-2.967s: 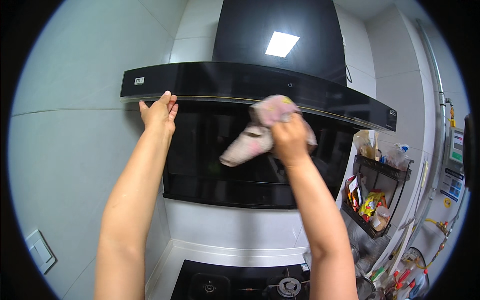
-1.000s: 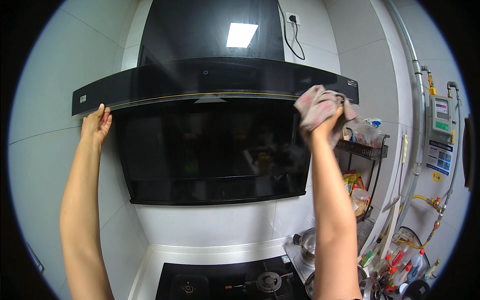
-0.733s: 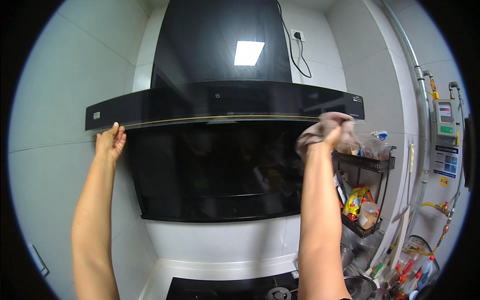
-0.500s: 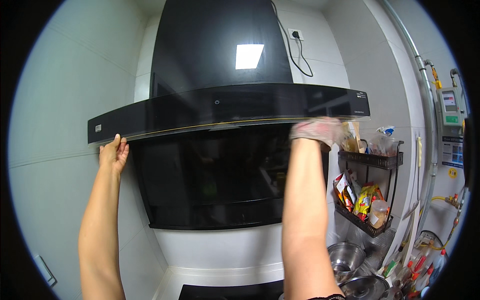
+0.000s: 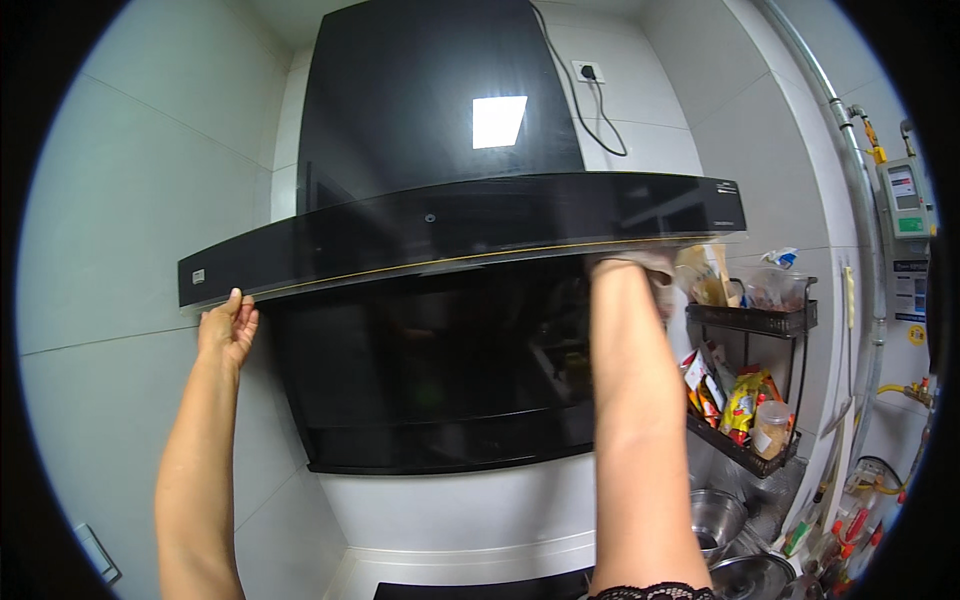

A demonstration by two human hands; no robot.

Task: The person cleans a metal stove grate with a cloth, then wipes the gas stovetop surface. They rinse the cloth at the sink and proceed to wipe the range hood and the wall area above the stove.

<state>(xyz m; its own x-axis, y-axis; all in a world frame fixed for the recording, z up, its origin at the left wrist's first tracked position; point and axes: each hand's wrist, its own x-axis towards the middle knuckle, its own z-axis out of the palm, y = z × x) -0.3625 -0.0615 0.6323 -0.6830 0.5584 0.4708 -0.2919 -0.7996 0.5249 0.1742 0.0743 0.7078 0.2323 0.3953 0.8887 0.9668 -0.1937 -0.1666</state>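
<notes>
A black range hood (image 5: 500, 215) spans the wall ahead, with a thin gold line along its lower edge. At its left end my left hand (image 5: 229, 328) pinches that lower edge, thumb in front and fingers bent beneath. Raised to the underside near the right end is my right hand (image 5: 618, 272), mostly hidden behind its own wrist and the hood's edge. A pale, pinkish-grey cloth (image 5: 657, 266) shows around it, pressed up to the hood. The fingers in the cloth cannot be seen. Below the hood's front bar slopes a glossy black panel (image 5: 430, 360).
To the right, a black two-tier rack (image 5: 755, 320) holds packets and jars. Beneath it stand a metal pot (image 5: 715, 515) and several bottles. A black cooktop (image 5: 480, 590) lies at the bottom. A power cord (image 5: 603, 110), a metal pipe (image 5: 868, 220) and a meter (image 5: 906, 200) are on the walls.
My right hand with the cloth has gone slightly right and further under the hood's edge. The left hand keeps its place on the hood. The view has shifted a little.
</notes>
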